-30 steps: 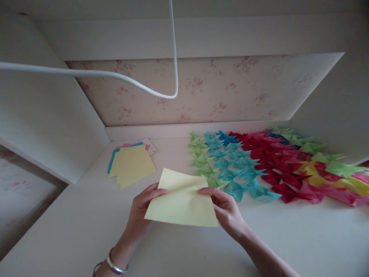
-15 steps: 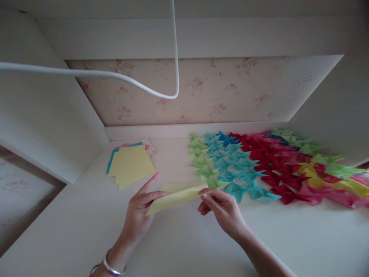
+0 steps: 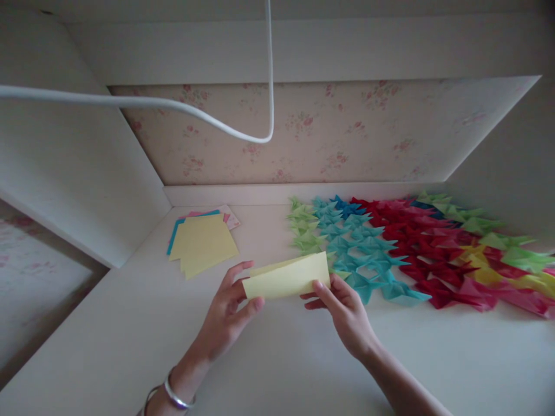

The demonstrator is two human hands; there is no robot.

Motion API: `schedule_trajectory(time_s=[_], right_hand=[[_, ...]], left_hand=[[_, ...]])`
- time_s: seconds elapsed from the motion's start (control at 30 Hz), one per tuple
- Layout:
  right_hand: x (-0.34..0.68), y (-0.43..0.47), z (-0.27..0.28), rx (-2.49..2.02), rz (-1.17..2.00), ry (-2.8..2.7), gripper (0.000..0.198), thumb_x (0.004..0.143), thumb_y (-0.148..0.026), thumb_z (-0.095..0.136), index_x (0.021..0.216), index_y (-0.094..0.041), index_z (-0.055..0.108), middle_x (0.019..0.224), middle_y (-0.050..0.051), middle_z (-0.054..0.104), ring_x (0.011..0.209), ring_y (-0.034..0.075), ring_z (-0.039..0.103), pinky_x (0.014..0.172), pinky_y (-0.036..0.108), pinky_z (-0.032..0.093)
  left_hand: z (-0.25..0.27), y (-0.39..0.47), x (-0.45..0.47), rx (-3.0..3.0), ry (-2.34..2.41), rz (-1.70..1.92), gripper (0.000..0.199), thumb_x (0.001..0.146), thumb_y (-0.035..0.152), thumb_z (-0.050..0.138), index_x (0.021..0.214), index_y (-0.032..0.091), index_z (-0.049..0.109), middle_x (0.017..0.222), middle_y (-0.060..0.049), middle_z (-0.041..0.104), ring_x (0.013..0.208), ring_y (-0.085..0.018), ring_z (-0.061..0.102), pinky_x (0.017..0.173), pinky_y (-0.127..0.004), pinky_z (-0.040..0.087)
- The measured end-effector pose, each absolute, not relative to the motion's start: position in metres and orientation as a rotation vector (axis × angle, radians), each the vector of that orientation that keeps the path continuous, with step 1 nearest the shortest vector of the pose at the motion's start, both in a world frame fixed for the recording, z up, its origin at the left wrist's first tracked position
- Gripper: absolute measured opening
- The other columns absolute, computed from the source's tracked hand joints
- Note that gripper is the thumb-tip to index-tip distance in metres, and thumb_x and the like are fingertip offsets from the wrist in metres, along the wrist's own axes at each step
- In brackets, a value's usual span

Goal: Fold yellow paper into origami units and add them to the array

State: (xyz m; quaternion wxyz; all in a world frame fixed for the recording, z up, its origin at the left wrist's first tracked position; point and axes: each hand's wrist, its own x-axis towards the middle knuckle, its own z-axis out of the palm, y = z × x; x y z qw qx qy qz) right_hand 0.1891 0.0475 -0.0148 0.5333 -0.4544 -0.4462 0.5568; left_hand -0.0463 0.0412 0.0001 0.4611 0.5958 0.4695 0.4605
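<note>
Pale yellow sheet (image 3: pixel 288 280): Hung doubled over between both hands, raised above the tabletop (image 3: pixel 277 370); showed a strip of rear layer behind the front one, slightly parted along the upper edge; sloped gently upward to the right.
Right hand (image 3: pixel 344 315): Held the sheet's right end in a narrow grip, thumb on the front face near the lower right corner, other fingers behind and below.
Left hand (image 3: pixel 228 312): Curved loosely about the left end in a wide grip, thumb near the lower edge, forefinger well apart beside the upper left corner; could not tell any contact behind the paper.
Silver bracelet (image 3: pixel 176 396): Circled the left wrist.
Paper stack (image 3: pixel 206 242): Lay fanned beyond the left hand, yellow on top, blue and pink edges beneath.
Folded paper figures (image 3: pixel 364 257): Spread in rows beyond the right hand, green, turquoise, blue, red, pink and yellow.
White cable (image 3: pixel 199 115): Hung bent before the floral panel (image 3: pixel 312 156).
</note>
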Motion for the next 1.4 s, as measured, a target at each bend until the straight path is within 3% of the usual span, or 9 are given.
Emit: schedule_trajectory(time_s=[0.07, 0.23, 0.3, 0.43, 0.57, 0.7, 0.87, 1.07, 1.4], right_hand=[[0.187, 0.047, -0.017, -1.086, 1.325, -1.051, 0.036, 0.081, -0.051, 0.072, 0.089, -0.016, 0.067, 0.084, 0.006, 0.071, 0.073, 0.018, 0.069, 0.063, 0.030, 0.060], [0.180, 0.045, -0.022, -1.086, 1.291, -1.053, 0.034, 0.079, -0.047, 0.075, 0.092, -0.017, 0.067, 0.088, 0.005, 0.073, 0.072, 0.016, 0.066, 0.065, 0.028, 0.059], [0.178, 0.044, -0.024, -1.065, 1.242, -1.022, 0.030, 0.080, -0.044, 0.076, 0.089, -0.018, 0.063, 0.085, 0.003, 0.071, 0.071, 0.015, 0.064, 0.064, 0.025, 0.057], [0.175, 0.044, -0.025, -0.977, 1.203, -0.932, 0.029, 0.083, -0.037, 0.075, 0.096, -0.024, 0.053, 0.079, -0.003, 0.069, 0.064, 0.011, 0.060, 0.057, 0.019, 0.049], [0.173, 0.042, -0.024, -0.956, 1.257, -0.933, 0.035, 0.084, -0.036, 0.073, 0.106, -0.026, 0.049, 0.083, -0.001, 0.070, 0.066, 0.012, 0.061, 0.056, 0.019, 0.046], [0.171, 0.038, -0.022, -0.950, 1.303, -0.958, 0.033, 0.086, -0.037, 0.071, 0.108, -0.026, 0.049, 0.083, -0.001, 0.069, 0.070, 0.014, 0.062, 0.060, 0.021, 0.048], [0.170, 0.036, -0.019, -0.969, 1.345, -0.985, 0.034, 0.085, -0.037, 0.071, 0.108, -0.027, 0.048, 0.086, 0.000, 0.071, 0.070, 0.015, 0.062, 0.060, 0.022, 0.047], [0.170, 0.037, -0.020, -0.993, 1.325, -0.994, 0.033, 0.085, -0.039, 0.071, 0.107, -0.027, 0.049, 0.085, -0.001, 0.071, 0.068, 0.014, 0.061, 0.058, 0.021, 0.045], [0.163, 0.029, -0.022, -1.026, 1.372, -1.084, 0.023, 0.089, -0.040, 0.065, 0.104, -0.025, 0.055, 0.087, 0.000, 0.068, 0.071, 0.015, 0.059, 0.060, 0.022, 0.044]], left_hand=[[0.000, 0.039, -0.042, 1.359, 1.119, 1.192, 0.029, 0.086, 0.036, 0.069, 0.109, 0.018, 0.071, 0.143, -0.012, 0.047, 0.109, -0.025, 0.064, 0.089, -0.029, 0.055], [-0.005, 0.038, -0.039, 1.207, 1.020, 1.100, 0.055, 0.088, 0.033, 0.068, 0.137, 0.022, 0.043, 0.115, -0.012, 0.069, 0.100, -0.023, 0.068, 0.088, -0.034, 0.054], [-0.007, 0.037, -0.040, 1.236, 1.044, 1.041, 0.060, 0.088, 0.032, 0.068, 0.139, 0.022, 0.040, 0.123, -0.014, 0.066, 0.102, -0.024, 0.067, 0.088, -0.034, 0.054], [-0.010, 0.038, -0.041, 1.452, 1.145, 0.937, 0.061, 0.084, 0.032, 0.072, 0.138, 0.022, 0.045, 0.137, -0.013, 0.058, 0.110, -0.025, 0.065, 0.092, -0.033, 0.054], [-0.016, 0.039, -0.039, 1.653, 1.287, 0.784, 0.050, 0.088, 0.039, 0.065, 0.135, 0.022, 0.053, 0.128, -0.010, 0.066, 0.100, -0.023, 0.068, 0.085, -0.030, 0.057], [-0.017, 0.040, -0.038, 1.700, 1.341, 0.797, 0.037, 0.091, 0.042, 0.060, 0.123, 0.023, 0.063, 0.123, -0.009, 0.070, 0.104, -0.024, 0.068, 0.082, -0.027, 0.057], [-0.015, 0.042, -0.039, 1.610, 1.214, 0.828, 0.036, 0.090, 0.038, 0.063, 0.121, 0.021, 0.063, 0.101, -0.007, 0.076, 0.089, -0.022, 0.072, 0.074, -0.026, 0.058], [-0.014, 0.039, -0.035, 1.594, 1.137, 0.834, 0.040, 0.090, 0.031, 0.064, 0.127, 0.019, 0.061, 0.130, -0.013, 0.066, 0.113, -0.026, 0.065, 0.095, -0.033, 0.054], [-0.013, 0.034, -0.029, 1.666, 1.182, 0.811, 0.040, 0.095, 0.038, 0.054, 0.130, 0.020, 0.063, 0.131, -0.011, 0.067, 0.114, -0.025, 0.065, 0.096, -0.032, 0.054]])
